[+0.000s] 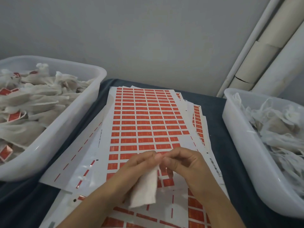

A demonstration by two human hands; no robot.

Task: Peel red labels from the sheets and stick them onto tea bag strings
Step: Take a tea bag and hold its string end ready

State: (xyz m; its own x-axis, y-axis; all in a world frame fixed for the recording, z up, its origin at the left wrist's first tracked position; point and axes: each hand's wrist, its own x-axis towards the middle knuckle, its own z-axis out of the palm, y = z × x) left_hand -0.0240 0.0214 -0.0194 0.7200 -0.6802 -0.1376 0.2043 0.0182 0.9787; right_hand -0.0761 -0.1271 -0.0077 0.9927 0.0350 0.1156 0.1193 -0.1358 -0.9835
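Two white plastic tubs sit on a dark cloth [218,125]. The left tub [54,129] is heaped with tea bags, several showing red tags among them. The right tub [243,145] holds tea bags with loose white strings and no red visible.

Between the tubs lies a fanned stack of sheets [148,116], the top one carrying a grid of red labels (their gold print is too small to read). Some cells in its lower right rows are bare. Barcodes and a line of small print run along the sheet margins, also unreadable. A mostly stripped sheet [72,163] lies to the left, with only short red dashes on it.

Both hands meet above the near part of the stack. The left hand [139,163] holds a white tea bag [144,190], which hangs down below its fingers. The right hand [184,163] has its fingertips curled in against the left fingertips, pinching something there; whether string or label, I cannot tell.
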